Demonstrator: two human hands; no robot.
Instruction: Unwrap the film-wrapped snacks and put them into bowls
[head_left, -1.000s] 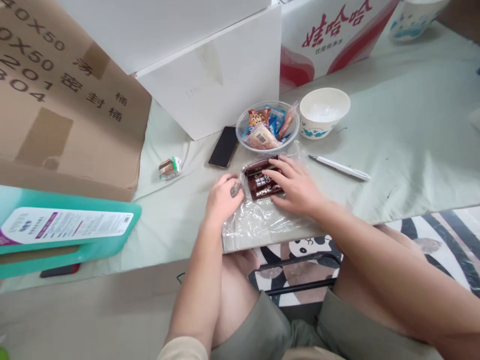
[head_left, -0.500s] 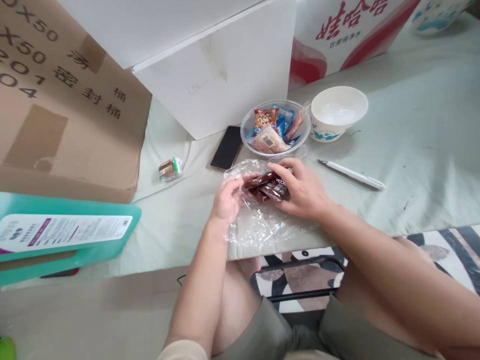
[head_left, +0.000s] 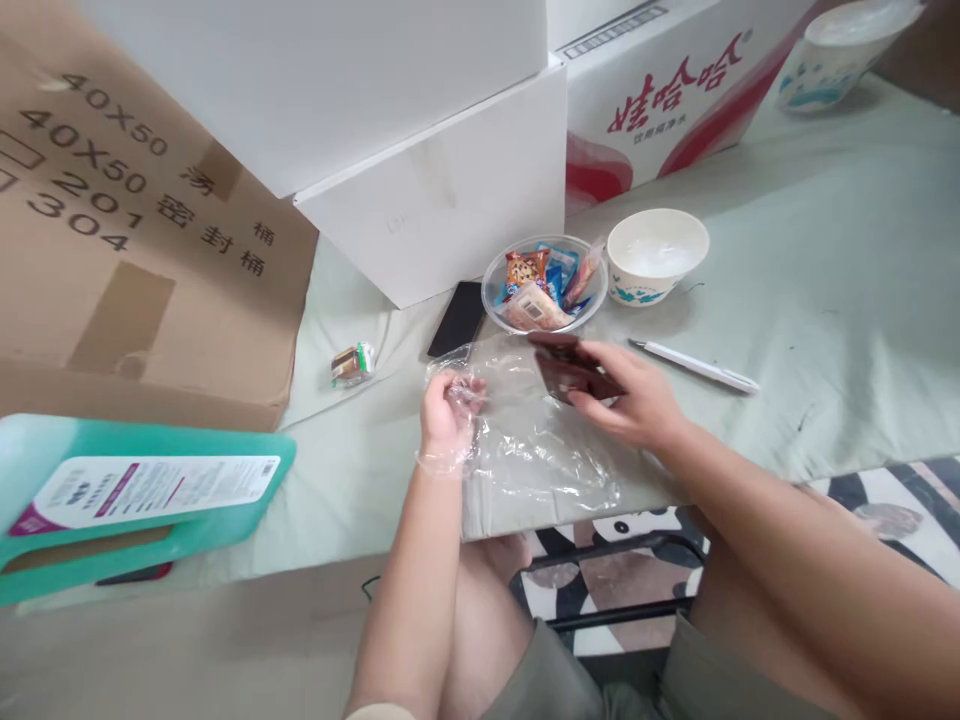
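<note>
Our right hand (head_left: pixel 637 398) pinches brown packets (head_left: pixel 564 370) between thumb and fingers | our left hand (head_left: pixel 448 412) curls round part of the clear bag (head_left: pixel 536 462) — it spreads between our hands | beyond our right fingertips, we see a snack bowl (head_left: pixel 492 305) and a paper bowl (head_left: pixel 645 280) — right of those fingers, a white pen (head_left: pixel 697 367)

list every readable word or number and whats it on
Brown cardboard box: "40X50 汤桶"
Same: "40X50 密封桶"
Same: "201"
Same: "304"
White-and-red cardboard box: "娃哈哈"
Below that: "饮用纯净水"
Too small or blurred: white label on green plastic jug, marks on white cardboard box, colourful wrappers in clear round bowl, dark brown packets in right hand.
</note>
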